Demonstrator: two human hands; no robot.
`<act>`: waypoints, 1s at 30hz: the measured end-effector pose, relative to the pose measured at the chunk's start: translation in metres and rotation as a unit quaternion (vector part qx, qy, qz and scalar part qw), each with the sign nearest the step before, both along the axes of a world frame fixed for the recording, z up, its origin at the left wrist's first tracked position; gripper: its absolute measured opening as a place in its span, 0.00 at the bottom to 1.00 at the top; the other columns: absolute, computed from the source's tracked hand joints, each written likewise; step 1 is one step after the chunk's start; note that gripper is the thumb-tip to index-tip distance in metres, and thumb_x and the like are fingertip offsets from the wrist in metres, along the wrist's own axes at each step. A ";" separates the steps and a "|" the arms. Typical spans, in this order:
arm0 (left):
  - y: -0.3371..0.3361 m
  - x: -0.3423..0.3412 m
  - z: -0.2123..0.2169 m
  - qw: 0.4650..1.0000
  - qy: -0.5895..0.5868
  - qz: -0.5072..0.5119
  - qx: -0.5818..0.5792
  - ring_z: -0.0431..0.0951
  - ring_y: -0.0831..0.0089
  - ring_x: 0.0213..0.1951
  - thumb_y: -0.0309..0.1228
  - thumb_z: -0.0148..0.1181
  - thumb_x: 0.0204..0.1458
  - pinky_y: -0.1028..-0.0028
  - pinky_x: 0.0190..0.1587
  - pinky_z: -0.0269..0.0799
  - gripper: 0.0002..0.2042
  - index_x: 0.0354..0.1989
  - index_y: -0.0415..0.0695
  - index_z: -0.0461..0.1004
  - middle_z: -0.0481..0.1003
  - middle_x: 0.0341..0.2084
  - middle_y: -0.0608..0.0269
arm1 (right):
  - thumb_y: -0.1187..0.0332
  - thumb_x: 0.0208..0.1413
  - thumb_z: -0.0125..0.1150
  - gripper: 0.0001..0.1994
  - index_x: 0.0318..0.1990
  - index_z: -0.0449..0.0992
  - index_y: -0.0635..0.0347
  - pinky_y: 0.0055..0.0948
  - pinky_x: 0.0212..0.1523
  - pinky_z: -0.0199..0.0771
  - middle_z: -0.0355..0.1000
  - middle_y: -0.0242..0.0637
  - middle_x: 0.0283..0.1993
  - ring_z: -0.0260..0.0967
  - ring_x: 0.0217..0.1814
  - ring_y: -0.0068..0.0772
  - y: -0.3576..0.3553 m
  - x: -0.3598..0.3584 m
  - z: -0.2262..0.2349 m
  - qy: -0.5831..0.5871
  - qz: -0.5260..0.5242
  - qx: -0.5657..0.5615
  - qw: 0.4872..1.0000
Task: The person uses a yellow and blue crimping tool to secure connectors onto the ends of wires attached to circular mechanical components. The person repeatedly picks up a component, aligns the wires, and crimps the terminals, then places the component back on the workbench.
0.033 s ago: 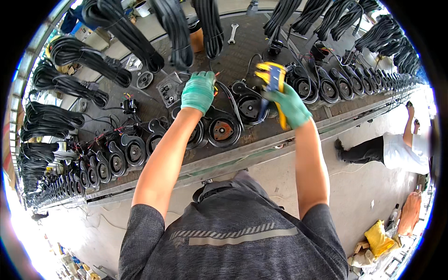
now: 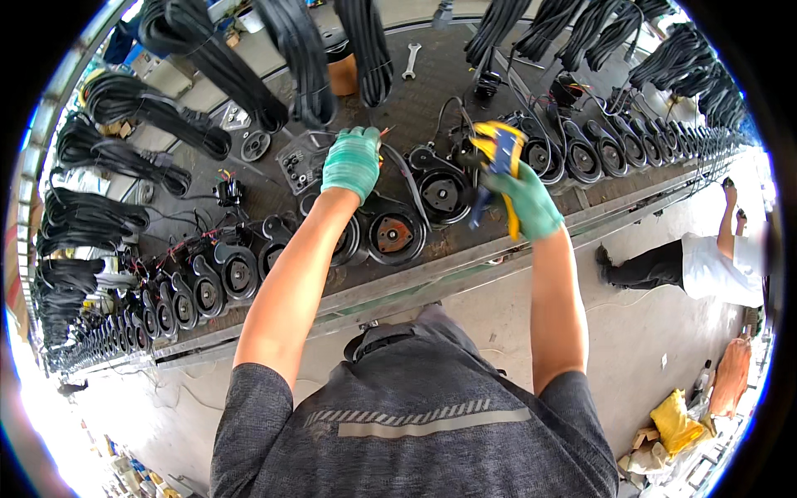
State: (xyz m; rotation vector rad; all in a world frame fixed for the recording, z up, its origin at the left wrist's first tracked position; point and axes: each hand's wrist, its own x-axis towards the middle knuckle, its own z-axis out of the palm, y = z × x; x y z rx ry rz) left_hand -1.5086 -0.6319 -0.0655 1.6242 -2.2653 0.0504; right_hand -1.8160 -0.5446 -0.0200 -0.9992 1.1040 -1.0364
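Bench work on a row of round black fan housings, seen from the worker's head. The left hand [image 2: 349, 166], in a green glove, has its fingers drawn in on thin wires [image 2: 386, 132], whose ends show at the glove's right edge; the fingertips' exact contact is hidden. The right hand [image 2: 533, 202] is wrapped around yellow-and-blue pliers [image 2: 501, 149], held well apart from those wires, above the workbench [image 2: 422, 93]; blur prevents telling how wide their mouth stands. Between the hands lie a grey cable [image 2: 410, 184] and a fan housing [image 2: 445, 193]; another, with a rusty centre plate [image 2: 393, 234], sits near the bench's front edge. The step in hand is judged to be preparing wire ends; the next move would call for steady wires and the pliers' mouth aligned with them.
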 end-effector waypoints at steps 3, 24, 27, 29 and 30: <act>-0.028 -0.008 -0.006 0.998 0.008 -0.003 0.066 0.80 0.40 0.42 0.30 0.53 0.62 0.49 0.45 0.75 0.08 0.43 0.41 0.76 0.79 0.37 0.40 | 0.74 0.57 0.65 0.18 0.54 0.73 0.67 0.32 0.47 0.79 0.76 0.34 0.46 0.74 0.42 0.27 0.051 -0.063 -0.029 -0.070 -0.053 0.060 0.994; -0.077 -0.072 0.025 0.985 -0.056 -0.009 0.164 0.79 0.47 0.51 0.38 0.55 0.64 0.56 0.53 0.75 0.15 0.55 0.48 0.77 0.80 0.49 0.48 | 0.73 0.56 0.61 0.20 0.58 0.72 0.64 0.49 0.43 0.87 0.76 0.54 0.55 0.82 0.39 0.54 0.171 -0.134 -0.159 -0.242 -0.263 0.209 0.910; -0.096 -0.110 0.005 0.974 -0.072 -0.068 0.203 0.79 0.48 0.54 0.38 0.56 0.64 0.58 0.58 0.73 0.18 0.60 0.45 0.75 0.79 0.53 0.47 | 0.74 0.57 0.60 0.20 0.58 0.72 0.64 0.49 0.43 0.86 0.76 0.54 0.55 0.82 0.39 0.54 0.177 -0.129 -0.165 -0.241 -0.268 0.226 0.905; -0.121 -0.116 -0.043 0.946 -0.057 -0.071 0.312 0.79 0.49 0.56 0.38 0.57 0.64 0.60 0.59 0.72 0.20 0.62 0.46 0.74 0.78 0.55 0.47 | 0.74 0.57 0.59 0.20 0.58 0.72 0.64 0.50 0.43 0.87 0.76 0.54 0.55 0.82 0.39 0.55 0.186 -0.126 -0.173 -0.253 -0.269 0.229 0.901; -0.140 -0.108 -0.079 0.928 -0.078 -0.089 0.353 0.78 0.52 0.58 0.37 0.58 0.64 0.61 0.60 0.72 0.21 0.64 0.46 0.73 0.77 0.57 0.48 | 0.75 0.58 0.59 0.19 0.57 0.72 0.65 0.48 0.42 0.87 0.77 0.54 0.55 0.82 0.39 0.54 0.189 -0.125 -0.174 -0.256 -0.266 0.240 0.898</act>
